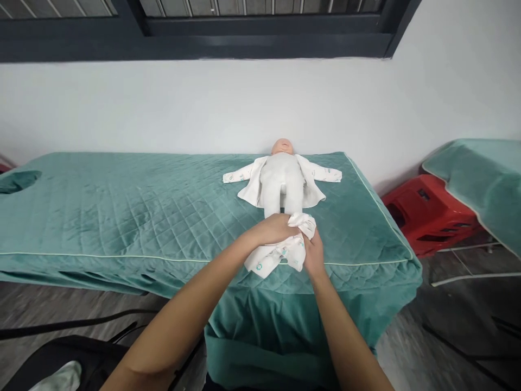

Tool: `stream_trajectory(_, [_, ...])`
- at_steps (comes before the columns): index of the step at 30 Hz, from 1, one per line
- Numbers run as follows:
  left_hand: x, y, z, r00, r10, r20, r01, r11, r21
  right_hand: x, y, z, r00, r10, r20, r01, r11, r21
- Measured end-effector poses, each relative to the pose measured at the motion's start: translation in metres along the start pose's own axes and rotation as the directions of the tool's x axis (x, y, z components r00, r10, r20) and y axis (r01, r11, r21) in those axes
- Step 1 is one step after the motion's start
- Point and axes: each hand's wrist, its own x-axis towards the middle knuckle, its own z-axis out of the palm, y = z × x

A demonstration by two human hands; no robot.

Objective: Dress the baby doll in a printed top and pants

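Note:
A baby doll (281,176) with a pale cloth body lies on its back on the green quilted bed (163,212), head toward the wall. An open white printed baby shirt (326,172) is spread under it, and its sleeves stick out to both sides. At the doll's feet I hold white baby pants (271,258) with a small blue-green print, bunched up. My left hand (273,229) grips the bunched cloth from the left. On the other side my right hand (314,254) pinches its gathered upper end. The doll's feet are hidden behind my hands and the cloth.
A white wall (163,108) with a dark window frame (264,43) rises behind the bed. Red stacked plastic stools (431,212) stand right of it, partly under another green-covered bed (484,168). A black chair (69,353) is at lower left.

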Motion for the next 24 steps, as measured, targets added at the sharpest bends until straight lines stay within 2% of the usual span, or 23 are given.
stream_trajectory(2, [-0.002, -0.004, -0.006, 0.997, -0.005, 0.073, 0.028, 0.952, -0.305, 0.005, 0.0, 0.001, 0.998, 0.04, -0.056, -0.032, 0.989, 0.144])
stream_trajectory(4, [-0.003, -0.012, -0.012, 0.987, -0.005, 0.16, 0.097, 0.812, -0.575, 0.012, -0.002, 0.002, 0.994, 0.089, -0.062, -0.072, 0.971, 0.229])
stream_trajectory(6, [0.0, -0.021, -0.015, 0.983, 0.002, 0.182, 0.134, 0.669, -0.731, 0.021, -0.004, 0.002, 0.993, 0.108, -0.046, -0.092, 0.959, 0.266])
stream_trajectory(8, [0.005, -0.029, -0.016, 0.994, -0.007, 0.105, 0.091, 0.566, -0.82, 0.03, -0.005, 0.001, 0.992, 0.121, -0.042, -0.104, 0.953, 0.283])
stream_trajectory(10, [0.011, -0.034, -0.016, 0.998, -0.036, -0.057, -0.032, 0.485, -0.874, 0.037, -0.006, 0.001, 0.99, 0.132, -0.041, -0.114, 0.95, 0.29])
stream_trajectory(12, [0.017, -0.035, -0.016, 0.979, -0.067, -0.192, -0.144, 0.44, -0.887, 0.043, -0.006, 0.001, 0.992, 0.124, -0.038, -0.108, 0.949, 0.297])
stream_trajectory(13, [0.02, -0.034, -0.017, 0.971, -0.074, -0.226, -0.173, 0.433, -0.885, 0.046, -0.005, 0.001, 0.993, 0.112, -0.037, -0.096, 0.948, 0.302])
stream_trajectory(15, [0.025, -0.033, -0.02, 0.966, -0.063, -0.249, -0.193, 0.463, -0.865, 0.053, -0.003, -0.001, 0.995, 0.094, -0.02, -0.083, 0.944, 0.319])
stream_trajectory(18, [0.035, -0.033, -0.028, 0.949, -0.005, -0.315, -0.249, 0.599, -0.761, 0.068, -0.001, -0.005, 0.995, 0.096, 0.026, -0.099, 0.941, 0.323])
stream_trajectory(21, [0.048, -0.036, -0.033, 0.911, 0.081, -0.404, -0.314, 0.771, -0.554, 0.08, 0.0, -0.009, 0.999, 0.041, 0.032, -0.048, 0.964, 0.262])
stream_trajectory(24, [0.06, -0.04, -0.03, 0.846, 0.123, -0.519, -0.304, 0.911, -0.279, 0.085, 0.006, -0.01, 1.0, -0.009, -0.005, 0.01, 0.979, 0.203])
